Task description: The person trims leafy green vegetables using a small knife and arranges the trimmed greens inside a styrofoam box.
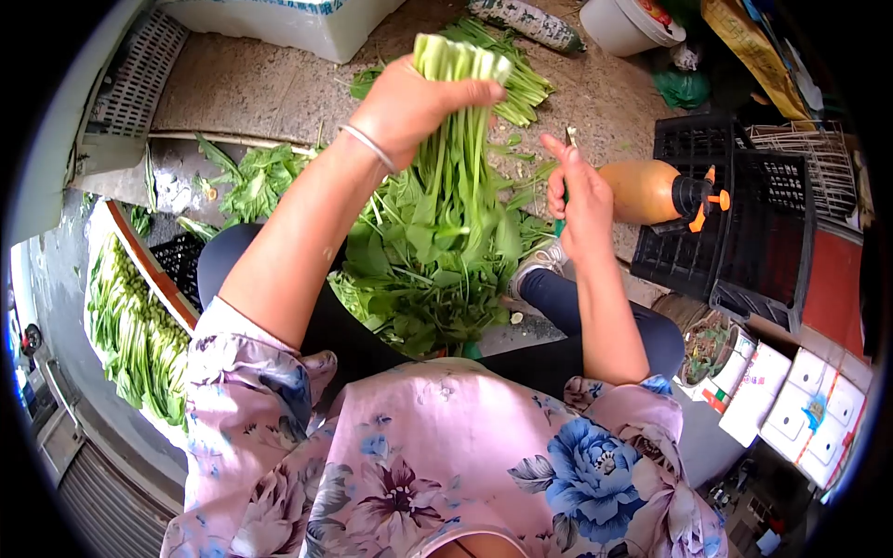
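Observation:
My left hand (405, 102) is closed round a bunch of leafy greens (456, 149), its pale cut stem ends pointing away from me and its leaves hanging down. Beneath it, between my legs, lies a heap of loose greens (419, 288). To the right, my right hand (581, 195) has its fingers curled round a small green-handled knife (559, 226); most of it is hidden by the fingers. The index finger and thumb point upward. More cut greens (521, 88) lie on the ground just beyond the held bunch.
An orange spray bottle (642, 192) lies by black crates (758, 232) at right. A white bucket (633, 26) and a white foam box (279, 23) stand at the back. At left is a container of stacked greens (135, 335); white cartons (814, 414) sit at lower right.

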`<state>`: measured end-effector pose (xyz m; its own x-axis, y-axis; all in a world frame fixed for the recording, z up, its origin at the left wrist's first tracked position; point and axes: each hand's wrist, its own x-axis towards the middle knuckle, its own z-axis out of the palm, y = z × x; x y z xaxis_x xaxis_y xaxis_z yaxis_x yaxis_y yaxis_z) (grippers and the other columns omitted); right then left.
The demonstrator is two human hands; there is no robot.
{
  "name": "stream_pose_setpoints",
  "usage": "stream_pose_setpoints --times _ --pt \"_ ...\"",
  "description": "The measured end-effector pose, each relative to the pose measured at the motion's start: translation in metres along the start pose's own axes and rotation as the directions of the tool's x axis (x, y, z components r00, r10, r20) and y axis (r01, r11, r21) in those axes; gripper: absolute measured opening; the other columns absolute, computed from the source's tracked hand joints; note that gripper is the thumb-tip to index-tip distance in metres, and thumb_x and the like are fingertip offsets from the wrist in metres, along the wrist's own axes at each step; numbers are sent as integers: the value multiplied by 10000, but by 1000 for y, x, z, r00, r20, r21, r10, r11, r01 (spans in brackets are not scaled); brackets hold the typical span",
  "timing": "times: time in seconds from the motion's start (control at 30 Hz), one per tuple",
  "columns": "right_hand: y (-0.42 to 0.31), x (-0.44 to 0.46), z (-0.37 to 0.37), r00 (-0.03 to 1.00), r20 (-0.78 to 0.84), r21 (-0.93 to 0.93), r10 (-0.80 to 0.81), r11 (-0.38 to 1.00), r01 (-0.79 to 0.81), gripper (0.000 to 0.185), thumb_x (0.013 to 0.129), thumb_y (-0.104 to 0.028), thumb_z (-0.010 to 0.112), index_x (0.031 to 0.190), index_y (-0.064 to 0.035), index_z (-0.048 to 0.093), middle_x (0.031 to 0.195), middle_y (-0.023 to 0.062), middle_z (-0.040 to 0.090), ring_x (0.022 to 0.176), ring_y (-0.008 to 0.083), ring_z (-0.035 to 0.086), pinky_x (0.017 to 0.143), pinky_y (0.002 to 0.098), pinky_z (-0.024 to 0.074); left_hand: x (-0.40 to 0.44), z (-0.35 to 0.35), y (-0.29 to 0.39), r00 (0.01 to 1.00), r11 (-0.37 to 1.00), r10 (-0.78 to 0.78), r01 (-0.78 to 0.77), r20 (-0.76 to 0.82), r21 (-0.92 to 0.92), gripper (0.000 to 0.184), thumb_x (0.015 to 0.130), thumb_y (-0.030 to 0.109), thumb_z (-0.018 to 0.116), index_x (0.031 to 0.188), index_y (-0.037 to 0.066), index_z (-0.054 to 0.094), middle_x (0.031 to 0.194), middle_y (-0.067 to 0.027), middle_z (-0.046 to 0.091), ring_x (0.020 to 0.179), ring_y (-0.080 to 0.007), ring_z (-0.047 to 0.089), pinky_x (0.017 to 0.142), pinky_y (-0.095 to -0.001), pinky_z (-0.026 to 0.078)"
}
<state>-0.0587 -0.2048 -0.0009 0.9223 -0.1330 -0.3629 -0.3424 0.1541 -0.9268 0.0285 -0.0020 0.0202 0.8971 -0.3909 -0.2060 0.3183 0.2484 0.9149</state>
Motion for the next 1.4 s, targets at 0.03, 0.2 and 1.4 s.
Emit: stream_pose_setpoints --times 0.03,0.2,1.4 --pt "1 -11 15 984 -36 -164 -177 972 169 273 805 -230 658 999 -40 631 751 -15 588 567 10 427 497 155 362 2 -2 2 993 996 -51 42 -109 -82 168 717 47 699 839 -10 596 749 -82 630 623 -164 616 546 -300 512" --pt "24 -39 48 886 227 -679 -405 586 442 287 661 -81 714 936 -117 637 790 72 644 654 166 608 580 266 470 8 -5 4 952 976 5 -71 -305 -207 160 723 30 688 842 -19 592 743 -105 623 619 -197 618 536 -325 516" --pt "130 -77 10 898 377 -907 226 285 309 362 739 -151 680 1076 -38 614 825 169 635 668 227 584 638 346 454 -355 -382 69 600 -333 714 745 -361 579 300 734 240 624 1004 140 539 957 -45 611 926 -222 572 808 -350 412"
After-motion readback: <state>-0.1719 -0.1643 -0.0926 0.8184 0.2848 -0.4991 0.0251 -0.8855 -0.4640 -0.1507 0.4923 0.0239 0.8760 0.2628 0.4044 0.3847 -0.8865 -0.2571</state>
